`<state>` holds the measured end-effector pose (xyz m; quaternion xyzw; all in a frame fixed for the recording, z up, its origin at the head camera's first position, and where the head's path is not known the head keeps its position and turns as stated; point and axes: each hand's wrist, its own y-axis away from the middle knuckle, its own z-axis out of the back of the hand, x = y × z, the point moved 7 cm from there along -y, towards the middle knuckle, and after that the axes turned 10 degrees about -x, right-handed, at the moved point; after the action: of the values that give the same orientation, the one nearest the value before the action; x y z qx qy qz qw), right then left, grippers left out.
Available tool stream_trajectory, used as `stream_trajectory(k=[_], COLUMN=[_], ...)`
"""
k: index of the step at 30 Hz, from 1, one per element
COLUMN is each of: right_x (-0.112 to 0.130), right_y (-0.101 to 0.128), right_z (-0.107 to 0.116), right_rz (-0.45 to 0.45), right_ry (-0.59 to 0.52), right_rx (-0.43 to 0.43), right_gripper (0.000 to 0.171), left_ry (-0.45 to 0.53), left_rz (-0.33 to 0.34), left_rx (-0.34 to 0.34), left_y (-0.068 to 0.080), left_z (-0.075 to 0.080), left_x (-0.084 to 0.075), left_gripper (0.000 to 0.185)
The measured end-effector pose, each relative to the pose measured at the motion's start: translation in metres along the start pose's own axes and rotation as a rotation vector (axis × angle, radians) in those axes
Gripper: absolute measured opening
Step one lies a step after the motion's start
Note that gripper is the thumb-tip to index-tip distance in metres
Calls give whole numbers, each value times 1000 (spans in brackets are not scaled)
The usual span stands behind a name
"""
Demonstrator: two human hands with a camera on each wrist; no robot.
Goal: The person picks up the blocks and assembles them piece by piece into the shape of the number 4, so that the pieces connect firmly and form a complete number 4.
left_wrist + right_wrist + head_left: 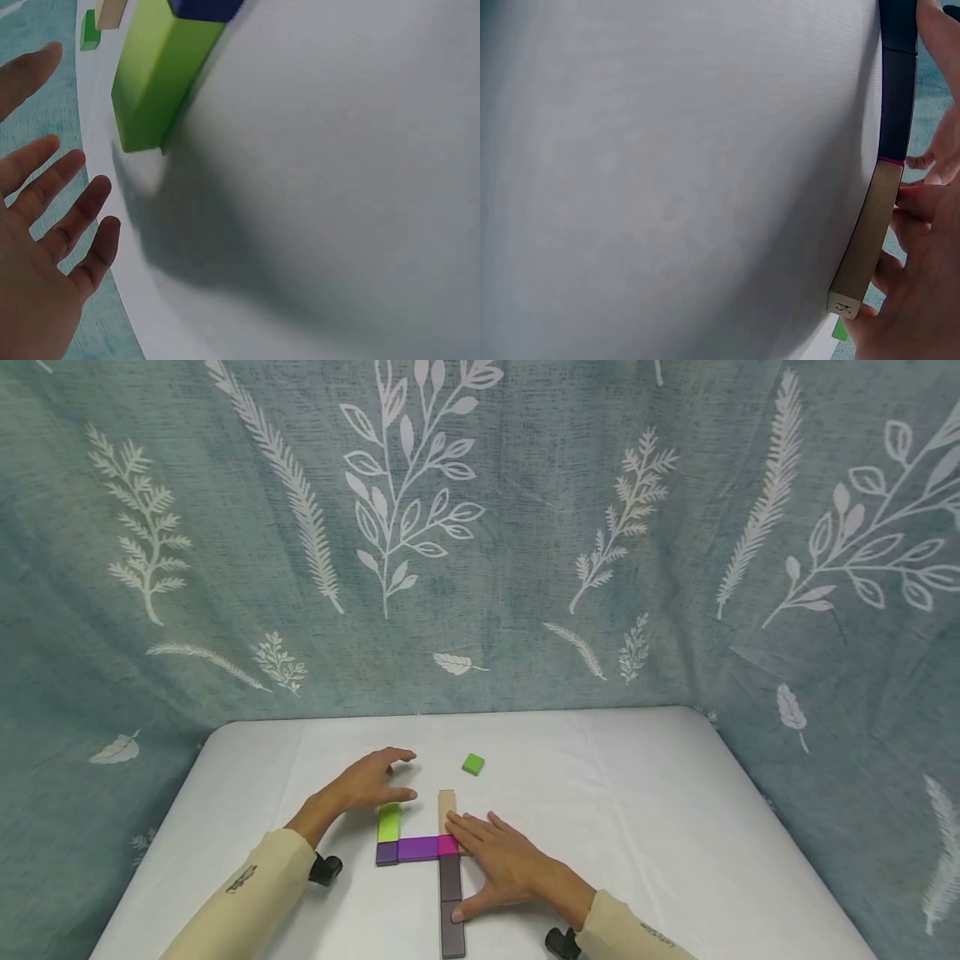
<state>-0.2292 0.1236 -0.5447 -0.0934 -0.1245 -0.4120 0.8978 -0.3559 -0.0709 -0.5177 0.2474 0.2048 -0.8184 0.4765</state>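
Observation:
My left hand [367,779] is held just above the lime green block [388,822], fingers spread and bent with nothing between them. In the left wrist view that block [154,75] lies beside the loose fingers. My right hand [506,864] lies over the row of blocks. Its fingertips are at the beige block [446,802] and the pink block [447,845], and its thumb touches the lower dark block [453,935]. Under this hand is another beige block [866,240], mostly hidden in the head view, with writing on its end.
A purple block [417,849] joins the pink one to a small dark violet block [387,854] at the left. Another dark block [450,878] sits below the pink one. A small green block [473,764] lies apart on the white table [637,793], farther back.

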Motion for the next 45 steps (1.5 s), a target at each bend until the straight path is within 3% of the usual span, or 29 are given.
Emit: stream_trajectory(k=[9, 23, 31, 36, 45], right_x=[-1, 0, -2, -2, -3], right_y=[2, 4, 4, 4, 5], right_z=[2, 2, 1, 0, 0], right_rz=[18, 21, 25, 24, 16], right_ry=[-4, -14, -3, -10, -9], right_rx=[-21, -16, 0, 5, 13], right_gripper=[123, 122, 121, 122, 121], left_ry=[-20, -81, -175, -220, -214], left_rz=[-53, -150, -202, -220, -221], left_rx=[81, 110, 127, 138, 135], left_y=[-21, -51, -66, -74, -85], left_z=[-10, -27, -41, -49, -63], left_x=[-20, -40, -51, -56, -62], left_gripper=[77, 72, 66, 63, 59])
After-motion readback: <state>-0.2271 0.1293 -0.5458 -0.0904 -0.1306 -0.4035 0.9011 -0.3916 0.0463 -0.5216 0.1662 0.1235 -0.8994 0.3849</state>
